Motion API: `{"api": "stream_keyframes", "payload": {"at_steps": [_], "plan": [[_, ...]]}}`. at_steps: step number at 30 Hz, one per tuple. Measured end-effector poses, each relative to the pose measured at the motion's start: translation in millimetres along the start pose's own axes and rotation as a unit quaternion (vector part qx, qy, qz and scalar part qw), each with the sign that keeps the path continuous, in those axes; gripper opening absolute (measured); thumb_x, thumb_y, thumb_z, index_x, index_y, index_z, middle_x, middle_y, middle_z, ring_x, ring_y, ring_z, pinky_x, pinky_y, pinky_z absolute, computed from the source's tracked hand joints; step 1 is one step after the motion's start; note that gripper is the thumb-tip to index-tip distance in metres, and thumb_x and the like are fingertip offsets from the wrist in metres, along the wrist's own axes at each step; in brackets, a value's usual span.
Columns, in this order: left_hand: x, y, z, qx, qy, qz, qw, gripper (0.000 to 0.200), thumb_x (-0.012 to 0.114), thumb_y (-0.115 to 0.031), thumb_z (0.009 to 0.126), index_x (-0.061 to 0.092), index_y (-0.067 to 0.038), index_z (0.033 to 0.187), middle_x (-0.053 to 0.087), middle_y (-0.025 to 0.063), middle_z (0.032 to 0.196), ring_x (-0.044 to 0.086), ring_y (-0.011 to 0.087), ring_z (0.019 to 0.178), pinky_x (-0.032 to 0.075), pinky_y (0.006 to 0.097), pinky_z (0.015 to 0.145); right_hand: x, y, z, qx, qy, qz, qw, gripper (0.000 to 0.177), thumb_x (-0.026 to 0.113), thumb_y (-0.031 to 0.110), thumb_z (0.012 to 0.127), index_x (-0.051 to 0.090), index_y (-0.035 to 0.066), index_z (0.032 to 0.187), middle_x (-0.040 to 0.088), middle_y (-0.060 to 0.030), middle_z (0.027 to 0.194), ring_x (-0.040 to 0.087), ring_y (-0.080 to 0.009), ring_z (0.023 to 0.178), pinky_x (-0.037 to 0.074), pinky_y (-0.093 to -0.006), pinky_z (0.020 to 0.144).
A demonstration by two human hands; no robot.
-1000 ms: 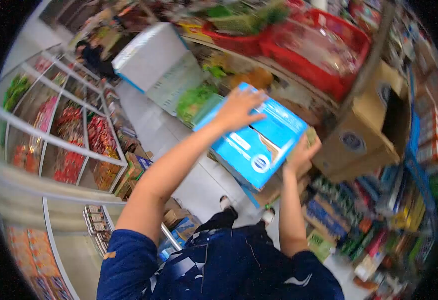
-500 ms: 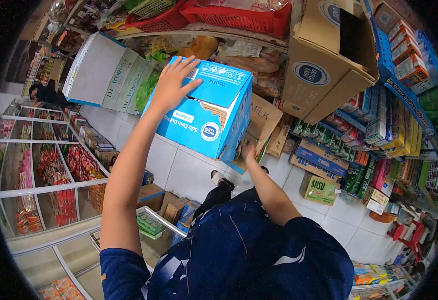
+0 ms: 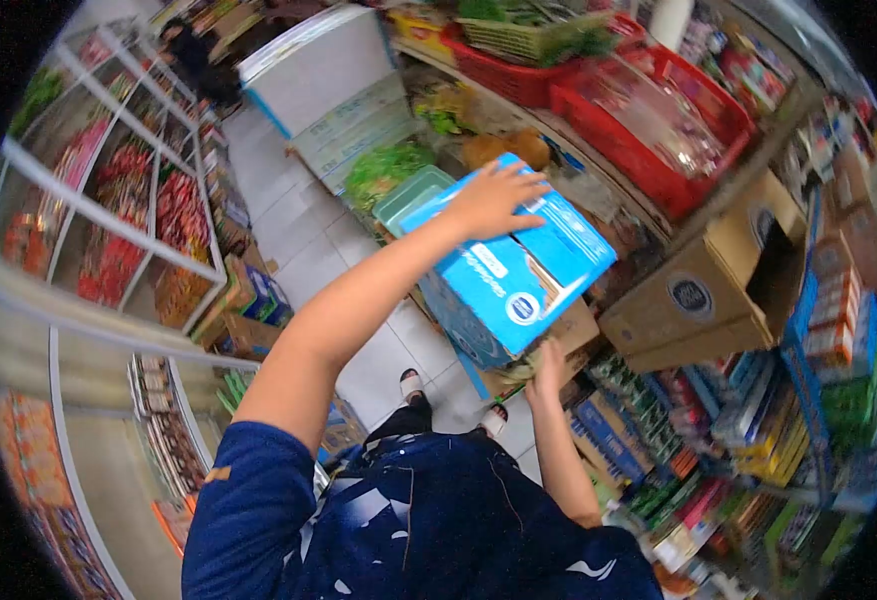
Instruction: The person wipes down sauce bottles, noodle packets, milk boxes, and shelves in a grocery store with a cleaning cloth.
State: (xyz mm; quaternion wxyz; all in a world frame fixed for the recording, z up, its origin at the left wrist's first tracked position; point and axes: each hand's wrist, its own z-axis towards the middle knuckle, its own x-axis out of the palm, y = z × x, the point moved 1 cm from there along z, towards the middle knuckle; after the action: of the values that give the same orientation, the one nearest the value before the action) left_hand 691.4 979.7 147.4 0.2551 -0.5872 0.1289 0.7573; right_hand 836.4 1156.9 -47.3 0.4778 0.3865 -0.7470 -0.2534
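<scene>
A blue carton (image 3: 493,285) with white print and a torn opening in its side stands in front of me, tilted in view. My left hand (image 3: 498,203) lies on top of its far left part, fingers spread. Beside the carton's near right corner is my right hand (image 3: 546,372), seen edge-on and blurred; its fingers are partly hidden, and whether it grips the carton is unclear. Brown cardboard (image 3: 570,330) shows behind the carton's right side. Left of the carton are a green tray (image 3: 413,196) and leafy greens (image 3: 383,172).
An open brown box (image 3: 703,290) stands at the right beside shelves of packaged drinks. Red baskets (image 3: 648,120) sit at the top. Glass cases (image 3: 108,215) of packets line the left. A person in dark clothes (image 3: 193,60) is at the far upper left.
The view has turned, and the scene has shifted and rotated. The green tray now shows left of the carton. My left hand remains on the carton and my right hand remains near its lower right corner.
</scene>
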Motion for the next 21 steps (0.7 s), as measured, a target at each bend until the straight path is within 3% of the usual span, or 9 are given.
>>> {"api": "stream_keyframes", "payload": {"at_steps": [3,5,7,9,11,14,17,19,21], "plan": [[5.4,4.3,-2.6,0.007,-0.029,-0.013,0.999,0.052,0.046,-0.045,0.080,0.046,-0.010,0.119,0.040,0.0092,0.128,0.030,0.0292,0.122,0.020,0.0459,0.099,47.6,81.6,-34.3,-0.117,0.006,0.005,0.993,0.016,0.045,0.009,0.081,0.049,0.004,0.095,0.052,-0.0036,0.085,0.052,-0.0118,0.076,0.043,-0.0243,0.064],[6.5,4.0,-4.0,0.011,-0.031,-0.028,0.999,0.049,0.045,-0.043,0.081,0.049,-0.007,0.114,0.042,0.0106,0.125,0.032,0.0281,0.120,0.022,0.0463,0.098,58.2,116.2,-36.9,-0.176,0.009,-0.054,0.983,0.029,0.046,0.009,0.079,0.047,-0.001,0.107,0.054,-0.0085,0.096,0.055,-0.0160,0.085,0.045,-0.0290,0.072],[-0.2,1.0,-4.8,0.003,-0.029,-0.046,0.999,0.044,0.045,-0.040,0.082,0.052,-0.006,0.109,0.046,0.0115,0.120,0.035,0.0273,0.118,0.023,0.0478,0.096,73.1,143.7,-43.4,-0.231,0.011,-0.060,0.971,0.029,0.048,0.009,0.079,0.046,-0.001,0.106,0.055,-0.0099,0.093,0.056,-0.0171,0.079,0.046,-0.0280,0.067],[-6.9,-1.8,-7.8,-0.003,-0.036,-0.032,0.999,0.037,0.046,-0.037,0.082,0.055,-0.007,0.102,0.052,0.0113,0.112,0.043,0.0259,0.109,0.029,0.0438,0.093,99.7,164.4,-62.0,-0.254,0.029,-0.047,0.966,0.027,0.049,0.008,0.080,0.045,0.000,0.106,0.054,-0.0088,0.090,0.056,-0.0157,0.075,0.046,-0.0263,0.062],[-7.8,2.1,-14.0,0.007,-0.014,-0.146,0.989,0.033,0.048,-0.033,0.082,0.057,-0.006,0.099,0.057,0.0118,0.101,0.051,0.0261,0.098,0.036,0.0388,0.088,110.3,167.3,-65.3,-0.275,0.070,-0.054,0.957,0.028,0.051,0.009,0.080,0.044,-0.001,0.105,0.053,-0.0086,0.091,0.055,-0.0158,0.076,0.045,-0.0270,0.065],[-23.0,-21.1,-65.6,-0.030,-0.118,-0.365,0.923,0.027,0.048,-0.028,0.082,0.059,-0.005,0.093,0.058,0.0128,0.093,0.055,0.0302,0.088,0.041,0.0384,0.080,136.7,158.2,-80.8,-0.334,0.075,-0.145,0.928,0.028,0.053,0.009,0.078,0.045,-0.001,0.103,0.051,-0.0080,0.092,0.052,-0.0150,0.078,0.043,-0.0276,0.070],[-39.8,-34.5,-152.5,0.002,-0.132,-0.424,0.896,0.031,0.050,-0.022,0.083,0.051,-0.006,0.110,0.053,0.0117,0.107,0.051,0.0253,0.098,0.039,0.0360,0.085,157.6,138.5,-93.1,-0.353,0.093,-0.222,0.904,0.028,0.056,0.009,0.075,0.047,-0.002,0.100,0.050,-0.0077,0.093,0.048,-0.0142,0.081,0.040,-0.0279,0.075],[-41.7,-36.5,-200.8,-0.076,-0.101,-0.521,0.844,0.041,0.050,-0.023,0.084,0.042,-0.009,0.121,0.050,0.0118,0.112,0.049,0.0252,0.104,0.037,0.0362,0.089,175.0,115.7,-95.3,-0.329,0.111,-0.249,0.904,0.029,0.056,0.009,0.075,0.047,-0.001,0.101,0.050,-0.0076,0.093,0.049,-0.0149,0.082,0.040,-0.0284,0.075],[-25.0,-21.6,-238.0,-0.162,-0.033,-0.648,0.744,0.054,0.050,-0.024,0.085,0.024,-0.014,0.132,0.045,0.0122,0.120,0.045,0.0246,0.110,0.031,0.0357,0.095,205.8,84.4,-98.8,-0.235,0.179,-0.165,0.941,0.032,0.057,0.010,0.075,0.046,0.001,0.103,0.050,-0.0079,0.093,0.050,-0.0171,0.082,0.041,-0.0313,0.078]]}}
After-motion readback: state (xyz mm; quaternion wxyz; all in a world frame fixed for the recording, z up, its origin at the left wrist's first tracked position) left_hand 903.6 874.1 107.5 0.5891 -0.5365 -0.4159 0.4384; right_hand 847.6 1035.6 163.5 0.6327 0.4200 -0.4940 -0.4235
